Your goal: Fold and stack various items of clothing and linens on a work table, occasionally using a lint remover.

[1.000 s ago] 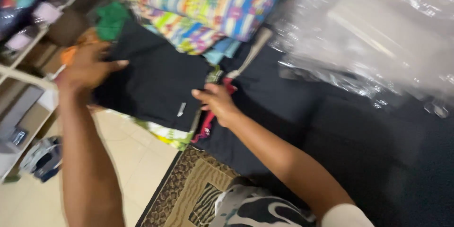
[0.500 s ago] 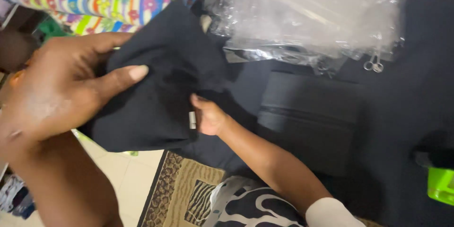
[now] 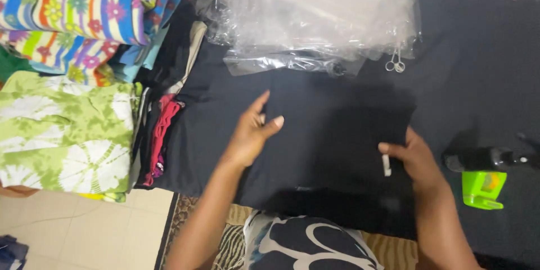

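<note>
A folded black garment [image 3: 332, 146] lies flat on a dark cloth-covered surface [image 3: 484, 79] in front of me. My left hand [image 3: 251, 132] rests on the garment's left edge, fingers spread, thumb over the top of the fabric. My right hand [image 3: 413, 157] pinches the garment's right edge beside a small white tag [image 3: 386, 165]. My patterned sleeve or clothing [image 3: 306, 244] shows at the bottom.
Clear plastic bags [image 3: 320, 17] lie piled at the back, small scissors [image 3: 395, 63] beside them. A black-and-green tool [image 3: 484, 174] sits at the right. Stacks of folded colourful fabric [image 3: 73, 67] stand at the left, tiled floor [image 3: 67, 230] below them.
The black garment, held up in the air before, now lies flat on the surface. My left hand came down onto its left edge; my right hand moved to its right edge.
</note>
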